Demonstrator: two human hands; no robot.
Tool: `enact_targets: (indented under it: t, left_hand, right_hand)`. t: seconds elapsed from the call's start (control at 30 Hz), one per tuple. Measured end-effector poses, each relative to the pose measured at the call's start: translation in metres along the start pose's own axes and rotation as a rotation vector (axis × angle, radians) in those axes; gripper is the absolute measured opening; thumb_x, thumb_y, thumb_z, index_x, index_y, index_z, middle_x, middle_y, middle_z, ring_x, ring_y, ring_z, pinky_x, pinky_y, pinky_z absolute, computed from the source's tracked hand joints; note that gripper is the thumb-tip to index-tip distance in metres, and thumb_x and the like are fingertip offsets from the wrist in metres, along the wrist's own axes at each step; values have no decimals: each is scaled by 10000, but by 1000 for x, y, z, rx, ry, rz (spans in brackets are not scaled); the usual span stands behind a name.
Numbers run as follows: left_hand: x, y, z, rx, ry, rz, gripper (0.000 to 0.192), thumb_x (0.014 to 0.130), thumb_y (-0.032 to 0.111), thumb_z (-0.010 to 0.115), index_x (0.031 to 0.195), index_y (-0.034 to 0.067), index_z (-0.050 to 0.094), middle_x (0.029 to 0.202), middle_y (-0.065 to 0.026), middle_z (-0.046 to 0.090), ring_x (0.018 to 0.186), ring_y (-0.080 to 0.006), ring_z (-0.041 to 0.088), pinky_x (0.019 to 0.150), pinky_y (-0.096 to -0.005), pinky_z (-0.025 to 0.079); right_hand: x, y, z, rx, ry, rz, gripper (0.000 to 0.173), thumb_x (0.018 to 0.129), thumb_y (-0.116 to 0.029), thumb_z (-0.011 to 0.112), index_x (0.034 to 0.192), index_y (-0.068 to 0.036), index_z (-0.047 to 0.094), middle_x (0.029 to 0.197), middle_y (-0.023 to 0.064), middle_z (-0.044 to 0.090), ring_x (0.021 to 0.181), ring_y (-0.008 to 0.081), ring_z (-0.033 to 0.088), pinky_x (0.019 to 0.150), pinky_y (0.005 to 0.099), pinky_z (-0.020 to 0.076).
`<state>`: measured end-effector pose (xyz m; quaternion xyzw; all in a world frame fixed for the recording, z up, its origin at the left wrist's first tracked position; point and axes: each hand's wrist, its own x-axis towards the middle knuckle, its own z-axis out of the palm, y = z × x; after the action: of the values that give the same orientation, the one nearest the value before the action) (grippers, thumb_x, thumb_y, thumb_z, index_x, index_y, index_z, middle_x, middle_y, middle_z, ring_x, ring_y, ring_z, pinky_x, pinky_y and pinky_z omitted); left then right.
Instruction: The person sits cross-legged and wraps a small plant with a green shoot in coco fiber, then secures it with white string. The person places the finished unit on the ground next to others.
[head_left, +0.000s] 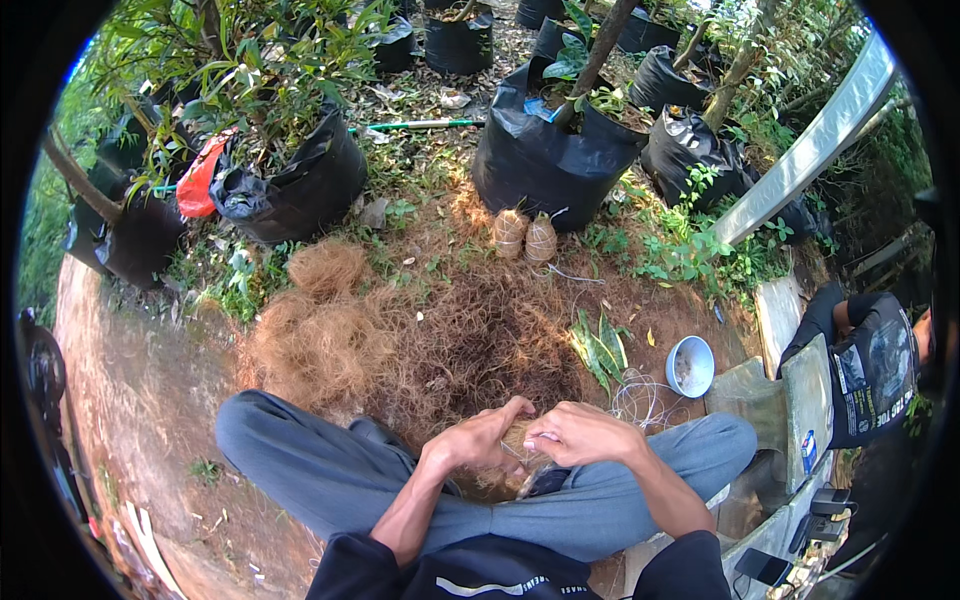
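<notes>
Over my crossed legs, my left hand holds a bundle of brown coir-like fibre from its left side. Thin white string runs around this bundle. My right hand is at the bundle's right side, thumb and fingertips pinched together where the string passes; the exact grip is partly hidden. Beyond my hands lies a dark loose fibre pile, with lighter fibre to its left. Loose coils of white string lie by my right knee.
Two string-wrapped fibre bundles stand against a black plant bag. Variegated leaves and a light-blue bowl are on the right. Concrete pieces carry a small box and a phone. A person is at far right.
</notes>
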<state>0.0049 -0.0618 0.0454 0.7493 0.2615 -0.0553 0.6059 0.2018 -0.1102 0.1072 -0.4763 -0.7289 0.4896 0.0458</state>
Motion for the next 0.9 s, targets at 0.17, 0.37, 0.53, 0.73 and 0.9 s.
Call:
enact_targets:
  t: [0.17, 0.37, 0.53, 0.73, 0.9]
  left_hand:
    - [-12, 18, -8, 2, -26, 5, 787, 619, 134, 827, 1250, 77, 360, 1054, -207, 602, 1071, -384, 569, 894, -418, 458]
    - [-24, 32, -9, -40, -87, 80, 817, 594, 84, 842, 1223, 57, 320, 1027, -193, 618, 1024, -385, 601, 869, -405, 468]
    - [-32, 38, -14, -67, 2, 370, 908, 594, 71, 846, 1261, 27, 232, 1121, -212, 614, 1085, -387, 584, 911, -395, 456]
    - [-49, 38, -31, -47, 71, 163, 766, 620, 89, 814, 1239, 101, 363, 1021, -200, 648, 966, -385, 631, 818, -414, 492]
    - [-46, 36, -39, 106, 150, -21, 706, 664, 150, 789, 1227, 92, 366, 905, -196, 625, 923, -392, 623, 763, -440, 481]
  right_hand:
    - [-6, 1, -9, 50, 44, -3, 197, 882, -190, 564, 853, -16, 651, 661, 206, 599, 623, 387, 589, 588, 449, 451]
    - [-10, 5, -18, 165, 52, -105, 219, 882, -217, 608, 872, -4, 659, 599, 154, 559, 532, 300, 534, 540, 397, 405]
    - [-4, 13, -16, 297, 94, -80, 230, 875, -251, 663, 851, -23, 675, 522, 62, 398, 482, 121, 374, 481, 322, 310]
    - [-21, -10, -54, 55, 215, -39, 243, 872, -272, 670, 823, -34, 687, 535, 88, 491, 473, 165, 438, 481, 338, 343]
    - [-18, -46, -77, -199, 148, -76, 287, 892, -310, 635, 837, -35, 692, 597, 151, 593, 540, 314, 581, 537, 409, 439]
